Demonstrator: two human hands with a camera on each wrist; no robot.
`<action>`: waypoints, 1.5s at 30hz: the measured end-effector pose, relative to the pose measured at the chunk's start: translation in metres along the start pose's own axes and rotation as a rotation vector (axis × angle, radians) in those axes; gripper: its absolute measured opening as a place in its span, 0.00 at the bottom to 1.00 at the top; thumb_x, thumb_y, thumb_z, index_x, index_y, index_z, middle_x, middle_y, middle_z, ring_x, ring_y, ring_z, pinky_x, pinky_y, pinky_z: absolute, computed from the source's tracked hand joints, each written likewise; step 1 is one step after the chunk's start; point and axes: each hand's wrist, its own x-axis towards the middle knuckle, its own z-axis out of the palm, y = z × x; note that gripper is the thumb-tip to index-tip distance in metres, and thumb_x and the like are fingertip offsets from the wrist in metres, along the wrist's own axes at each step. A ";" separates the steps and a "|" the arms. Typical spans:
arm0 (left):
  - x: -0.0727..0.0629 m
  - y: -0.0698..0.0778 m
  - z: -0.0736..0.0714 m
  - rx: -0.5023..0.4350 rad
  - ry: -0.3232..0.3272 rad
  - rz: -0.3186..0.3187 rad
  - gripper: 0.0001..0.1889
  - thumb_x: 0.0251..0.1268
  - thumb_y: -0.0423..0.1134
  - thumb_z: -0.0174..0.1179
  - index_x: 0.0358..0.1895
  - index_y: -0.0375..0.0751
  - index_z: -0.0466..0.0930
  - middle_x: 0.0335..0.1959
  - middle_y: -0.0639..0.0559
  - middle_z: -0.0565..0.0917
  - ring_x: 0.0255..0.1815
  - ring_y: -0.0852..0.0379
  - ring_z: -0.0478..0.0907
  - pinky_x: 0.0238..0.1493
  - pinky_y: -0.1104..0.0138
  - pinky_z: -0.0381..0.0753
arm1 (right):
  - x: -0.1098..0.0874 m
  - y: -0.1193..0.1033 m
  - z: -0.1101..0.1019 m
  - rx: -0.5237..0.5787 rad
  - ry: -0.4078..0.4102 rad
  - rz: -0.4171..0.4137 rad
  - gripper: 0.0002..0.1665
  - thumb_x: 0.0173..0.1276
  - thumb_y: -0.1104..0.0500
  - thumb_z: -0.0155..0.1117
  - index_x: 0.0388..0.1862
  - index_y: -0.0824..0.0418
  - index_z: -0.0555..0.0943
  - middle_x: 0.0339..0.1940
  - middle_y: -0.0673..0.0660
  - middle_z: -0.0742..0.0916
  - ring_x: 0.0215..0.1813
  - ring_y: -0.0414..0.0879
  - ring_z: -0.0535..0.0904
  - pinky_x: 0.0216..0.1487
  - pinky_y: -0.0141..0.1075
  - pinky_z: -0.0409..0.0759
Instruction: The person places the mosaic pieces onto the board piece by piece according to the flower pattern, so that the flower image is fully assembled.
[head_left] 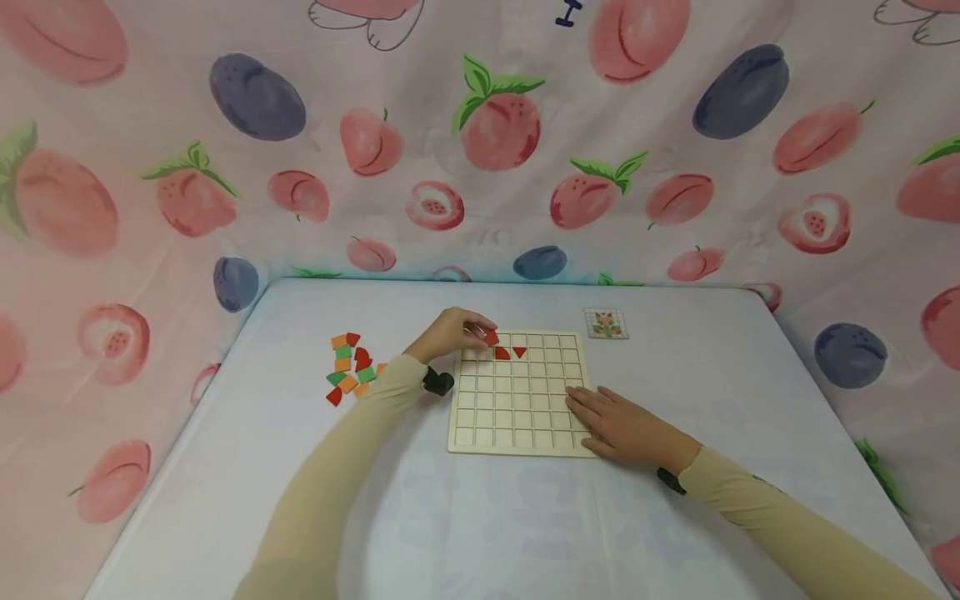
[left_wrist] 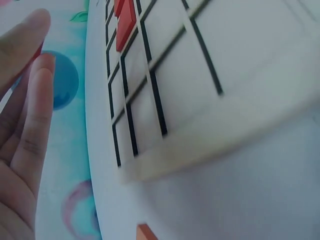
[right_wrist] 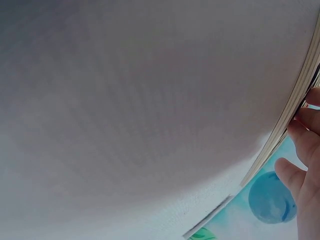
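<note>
My left hand pinches a red tile between thumb and fingers over the far edge of a pale wooden grid board. In the left wrist view the thumb and fingers mostly hide that tile, with only a red sliver showing. Two red pieces lie in the grid's second row: a quarter-round piece and a triangle. My right hand rests on the board's right edge with straight, spread fingers; the right wrist view shows its fingertips at the board's side.
Left of the board lies a loose group of orange, green and red pieces, partly behind the left forearm. A small pattern card with a flower picture lies beyond the board's right corner. A fruit-print cloth hangs behind the white table.
</note>
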 end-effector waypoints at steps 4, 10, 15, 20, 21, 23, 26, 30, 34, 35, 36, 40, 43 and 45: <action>0.009 0.003 0.005 0.009 -0.042 0.018 0.19 0.52 0.31 0.68 0.51 0.35 0.82 0.47 0.44 0.84 0.43 0.52 0.82 0.45 0.68 0.81 | 0.000 -0.001 -0.002 0.003 0.018 -0.005 0.38 0.70 0.44 0.52 0.71 0.65 0.61 0.73 0.61 0.65 0.73 0.53 0.61 0.69 0.50 0.63; 0.019 0.007 0.013 -0.011 -0.099 0.007 0.19 0.53 0.31 0.67 0.51 0.36 0.82 0.47 0.44 0.84 0.43 0.53 0.81 0.44 0.69 0.80 | -0.001 -0.001 -0.002 -0.002 0.059 -0.026 0.38 0.69 0.45 0.54 0.70 0.66 0.63 0.71 0.62 0.68 0.72 0.54 0.63 0.67 0.51 0.65; 0.025 0.014 0.022 -0.006 -0.128 -0.002 0.19 0.53 0.30 0.67 0.51 0.36 0.82 0.44 0.43 0.85 0.41 0.55 0.81 0.42 0.71 0.80 | -0.001 -0.002 -0.005 0.021 0.032 -0.015 0.38 0.70 0.45 0.53 0.70 0.66 0.62 0.72 0.63 0.66 0.73 0.55 0.62 0.69 0.52 0.63; 0.031 0.021 0.029 0.021 -0.151 -0.009 0.20 0.52 0.30 0.68 0.51 0.36 0.82 0.44 0.44 0.85 0.42 0.54 0.81 0.43 0.70 0.80 | 0.000 -0.003 -0.007 0.033 0.009 -0.005 0.38 0.70 0.45 0.53 0.71 0.67 0.61 0.73 0.63 0.65 0.73 0.55 0.61 0.69 0.52 0.62; 0.032 0.022 0.031 0.029 -0.156 -0.011 0.20 0.52 0.30 0.68 0.51 0.37 0.82 0.44 0.44 0.85 0.43 0.54 0.81 0.43 0.70 0.80 | 0.000 -0.003 -0.007 0.032 0.010 -0.006 0.38 0.70 0.45 0.53 0.70 0.67 0.61 0.72 0.63 0.66 0.73 0.55 0.61 0.69 0.52 0.63; 0.034 0.023 0.033 0.036 -0.166 -0.017 0.20 0.52 0.30 0.68 0.51 0.37 0.81 0.44 0.44 0.85 0.43 0.53 0.81 0.43 0.70 0.80 | 0.000 -0.003 -0.007 0.028 0.012 -0.007 0.38 0.70 0.45 0.53 0.70 0.67 0.62 0.72 0.63 0.66 0.73 0.55 0.61 0.69 0.52 0.63; 0.038 0.022 0.037 0.046 -0.180 -0.015 0.19 0.53 0.31 0.67 0.52 0.37 0.81 0.45 0.45 0.85 0.43 0.54 0.81 0.42 0.70 0.81 | 0.000 -0.003 -0.006 0.025 0.012 -0.004 0.38 0.70 0.45 0.53 0.70 0.66 0.62 0.72 0.62 0.66 0.73 0.55 0.61 0.69 0.52 0.63; 0.043 0.022 0.042 0.057 -0.198 -0.008 0.19 0.53 0.31 0.67 0.51 0.38 0.82 0.45 0.46 0.85 0.43 0.56 0.82 0.42 0.71 0.81 | 0.001 -0.002 -0.005 0.025 0.010 -0.002 0.38 0.70 0.45 0.53 0.70 0.66 0.62 0.73 0.62 0.66 0.73 0.55 0.61 0.69 0.52 0.62; 0.046 0.025 0.045 0.061 -0.212 0.000 0.19 0.52 0.30 0.67 0.50 0.37 0.82 0.44 0.46 0.84 0.41 0.56 0.81 0.40 0.71 0.80 | 0.000 -0.002 -0.004 0.022 0.012 -0.004 0.38 0.70 0.45 0.53 0.70 0.66 0.61 0.72 0.62 0.66 0.73 0.55 0.61 0.69 0.52 0.63; 0.047 0.026 0.046 0.059 -0.216 -0.002 0.19 0.52 0.30 0.67 0.50 0.37 0.82 0.44 0.45 0.84 0.41 0.55 0.80 0.39 0.71 0.81 | 0.000 -0.002 -0.003 0.023 0.019 -0.008 0.38 0.70 0.45 0.53 0.70 0.66 0.62 0.72 0.63 0.66 0.73 0.55 0.61 0.69 0.52 0.63; 0.048 0.027 0.047 0.060 -0.221 -0.002 0.19 0.52 0.30 0.68 0.50 0.38 0.82 0.44 0.46 0.84 0.41 0.55 0.80 0.39 0.71 0.81 | 0.000 -0.001 -0.003 0.020 0.025 -0.011 0.38 0.70 0.45 0.53 0.70 0.67 0.62 0.72 0.63 0.66 0.73 0.55 0.62 0.69 0.52 0.63; 0.051 0.030 0.050 0.084 -0.237 0.006 0.19 0.52 0.31 0.67 0.51 0.39 0.82 0.45 0.47 0.84 0.42 0.56 0.80 0.39 0.72 0.80 | -0.001 0.000 0.001 0.028 0.043 -0.018 0.38 0.70 0.45 0.52 0.71 0.66 0.61 0.72 0.62 0.66 0.73 0.54 0.62 0.69 0.51 0.63; 0.053 0.032 0.051 0.118 -0.246 0.013 0.18 0.53 0.31 0.67 0.51 0.39 0.82 0.47 0.47 0.84 0.45 0.56 0.80 0.42 0.73 0.80 | -0.001 0.001 0.003 0.030 0.036 -0.015 0.38 0.71 0.45 0.51 0.72 0.65 0.60 0.73 0.62 0.65 0.73 0.53 0.60 0.70 0.51 0.62; 0.054 0.033 0.052 0.139 -0.249 0.018 0.18 0.53 0.31 0.67 0.51 0.39 0.82 0.48 0.47 0.84 0.45 0.55 0.80 0.43 0.73 0.79 | -0.001 0.002 0.003 0.027 0.026 -0.013 0.38 0.72 0.44 0.50 0.72 0.65 0.59 0.74 0.61 0.64 0.74 0.53 0.60 0.70 0.51 0.61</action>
